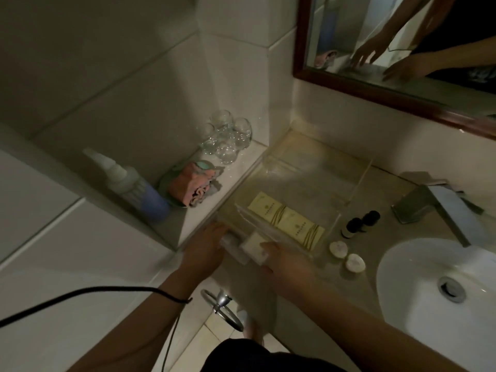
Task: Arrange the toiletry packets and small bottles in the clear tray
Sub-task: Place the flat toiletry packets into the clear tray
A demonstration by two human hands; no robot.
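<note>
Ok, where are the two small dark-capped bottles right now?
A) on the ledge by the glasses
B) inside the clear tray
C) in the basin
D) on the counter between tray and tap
D: the bottles stand on the counter, outside the clear tray and its right wall, beside the tap.

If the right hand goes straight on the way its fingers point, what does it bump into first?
The small white packet, just ahead of the right hand, by the clear tray. The picture is blurred, so the fingers may already touch it. Behind it is the left hand.
</note>
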